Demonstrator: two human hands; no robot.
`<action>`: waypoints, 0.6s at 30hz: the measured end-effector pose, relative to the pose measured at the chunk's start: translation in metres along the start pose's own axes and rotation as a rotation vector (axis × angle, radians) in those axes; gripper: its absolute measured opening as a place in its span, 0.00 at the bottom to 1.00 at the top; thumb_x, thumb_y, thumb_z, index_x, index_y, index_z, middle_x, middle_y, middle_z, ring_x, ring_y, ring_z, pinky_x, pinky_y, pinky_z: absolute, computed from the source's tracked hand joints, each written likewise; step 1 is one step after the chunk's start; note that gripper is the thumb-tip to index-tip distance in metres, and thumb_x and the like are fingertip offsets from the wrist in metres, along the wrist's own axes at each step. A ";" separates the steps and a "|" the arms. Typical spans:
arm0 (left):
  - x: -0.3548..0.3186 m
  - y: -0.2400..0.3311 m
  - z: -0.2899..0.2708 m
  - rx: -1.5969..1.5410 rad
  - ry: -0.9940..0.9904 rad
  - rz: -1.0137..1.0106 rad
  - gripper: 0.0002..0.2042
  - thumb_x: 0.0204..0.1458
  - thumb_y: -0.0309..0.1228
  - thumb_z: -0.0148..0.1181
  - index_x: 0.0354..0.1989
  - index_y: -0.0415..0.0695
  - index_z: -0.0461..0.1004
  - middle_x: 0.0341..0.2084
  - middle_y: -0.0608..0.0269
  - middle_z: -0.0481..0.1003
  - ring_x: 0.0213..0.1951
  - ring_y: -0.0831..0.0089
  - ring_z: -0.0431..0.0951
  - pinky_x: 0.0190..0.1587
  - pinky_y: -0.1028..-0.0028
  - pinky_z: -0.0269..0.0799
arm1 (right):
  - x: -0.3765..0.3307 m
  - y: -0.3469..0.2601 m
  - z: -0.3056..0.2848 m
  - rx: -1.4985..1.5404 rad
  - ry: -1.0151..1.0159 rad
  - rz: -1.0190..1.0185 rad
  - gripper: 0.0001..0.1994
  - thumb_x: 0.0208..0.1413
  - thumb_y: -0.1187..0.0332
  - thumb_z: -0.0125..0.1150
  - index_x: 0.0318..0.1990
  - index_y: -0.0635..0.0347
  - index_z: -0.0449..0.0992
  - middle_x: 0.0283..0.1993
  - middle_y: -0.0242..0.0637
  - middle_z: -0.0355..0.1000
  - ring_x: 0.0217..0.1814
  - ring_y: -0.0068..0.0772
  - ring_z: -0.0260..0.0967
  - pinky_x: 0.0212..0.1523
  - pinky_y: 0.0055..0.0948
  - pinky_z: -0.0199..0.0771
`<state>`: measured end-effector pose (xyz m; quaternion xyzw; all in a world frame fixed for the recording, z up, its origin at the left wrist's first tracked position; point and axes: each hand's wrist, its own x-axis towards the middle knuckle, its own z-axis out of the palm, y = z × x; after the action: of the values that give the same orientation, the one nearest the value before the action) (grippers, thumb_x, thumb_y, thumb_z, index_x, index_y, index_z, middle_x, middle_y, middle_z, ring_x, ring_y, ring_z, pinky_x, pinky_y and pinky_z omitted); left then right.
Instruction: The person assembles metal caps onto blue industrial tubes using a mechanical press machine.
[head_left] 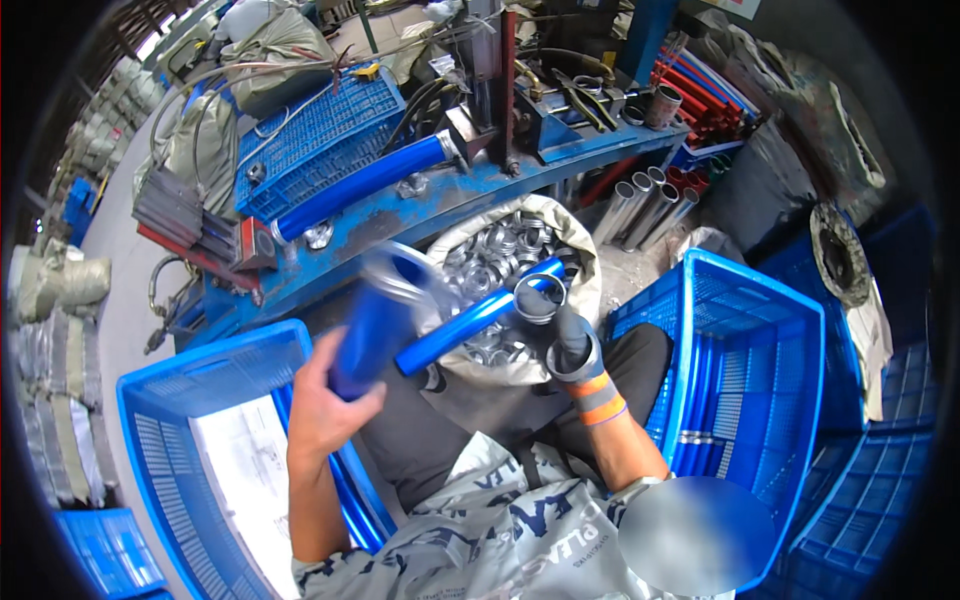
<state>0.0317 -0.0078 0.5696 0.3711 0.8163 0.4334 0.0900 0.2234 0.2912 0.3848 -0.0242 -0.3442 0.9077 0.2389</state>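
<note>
My bare left hand (328, 400) is wrapped round a blue tube (365, 340), raised and blurred by motion, with a silvery rim at its upper end. My right hand (572, 345) wears a dark glove with an orange-striped cuff. Its fingers are closed on a silvery metal ring (521, 313); a second round edge shows near the palm, but I cannot tell what it is. Between the hands, a second blue tube (455, 335) lies slantwise across an open pale sack (583, 235) of metal rings (480, 275).
A blue bench (350, 240) beyond the sack carries another blue tube (365, 185) between metal fixtures. Blue crates stand at my left (135, 400) and right (815, 370), with blue tubes inside. Bare metal pipes (650, 205) stand beneath the bench's right end.
</note>
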 end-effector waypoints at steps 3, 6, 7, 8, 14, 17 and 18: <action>-0.015 -0.033 -0.012 -0.643 0.305 -0.138 0.26 0.62 0.39 0.78 0.62 0.40 0.76 0.49 0.52 0.84 0.52 0.63 0.85 0.60 0.61 0.80 | -0.003 -0.008 0.016 0.059 -0.014 0.031 0.27 0.79 0.51 0.68 0.72 0.65 0.82 0.77 0.50 0.76 0.75 0.57 0.80 0.76 0.54 0.82; -0.021 -0.058 -0.008 -1.213 0.432 -0.185 0.27 0.78 0.53 0.63 0.69 0.40 0.74 0.59 0.43 0.83 0.60 0.49 0.85 0.68 0.48 0.81 | -0.004 -0.009 0.011 0.014 -0.003 0.043 0.26 0.73 0.58 0.76 0.71 0.63 0.81 0.73 0.49 0.79 0.74 0.55 0.81 0.75 0.51 0.84; -0.026 -0.060 0.003 -1.257 0.410 -0.225 0.28 0.78 0.53 0.62 0.70 0.41 0.74 0.61 0.43 0.83 0.62 0.49 0.85 0.67 0.48 0.82 | -0.002 -0.009 0.009 -0.044 -0.033 0.013 0.30 0.70 0.61 0.79 0.74 0.64 0.77 0.73 0.49 0.79 0.74 0.54 0.81 0.75 0.50 0.84; -0.030 -0.063 0.014 -1.301 0.389 -0.263 0.28 0.79 0.53 0.60 0.72 0.41 0.74 0.63 0.43 0.83 0.64 0.48 0.85 0.67 0.47 0.83 | 0.000 -0.012 0.017 -0.103 -0.063 -0.017 0.35 0.67 0.64 0.82 0.77 0.64 0.74 0.73 0.49 0.79 0.75 0.52 0.81 0.75 0.48 0.84; -0.046 -0.076 0.045 -1.346 0.379 -0.284 0.26 0.77 0.48 0.66 0.72 0.43 0.75 0.65 0.48 0.84 0.66 0.54 0.86 0.69 0.50 0.85 | 0.001 -0.016 0.052 -0.088 -0.092 0.097 0.58 0.55 0.69 0.92 0.89 0.67 0.57 0.77 0.49 0.78 0.76 0.40 0.79 0.77 0.38 0.79; -0.049 -0.079 0.043 -1.313 0.378 -0.281 0.26 0.77 0.49 0.66 0.72 0.43 0.76 0.65 0.47 0.84 0.66 0.54 0.87 0.69 0.50 0.85 | 0.002 -0.017 0.059 -0.168 -0.108 0.091 0.59 0.54 0.66 0.93 0.89 0.68 0.57 0.76 0.50 0.78 0.75 0.39 0.79 0.77 0.39 0.79; -0.050 -0.077 0.042 -1.282 0.386 -0.273 0.26 0.77 0.49 0.66 0.71 0.42 0.76 0.64 0.47 0.84 0.65 0.55 0.87 0.70 0.50 0.85 | 0.003 -0.017 0.063 -0.218 -0.113 0.072 0.59 0.54 0.64 0.93 0.88 0.68 0.58 0.75 0.50 0.79 0.74 0.39 0.79 0.77 0.39 0.79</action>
<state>0.0461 -0.0425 0.4758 0.0543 0.4393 0.8744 0.1989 0.2145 0.2648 0.4435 -0.0109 -0.4525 0.8728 0.1825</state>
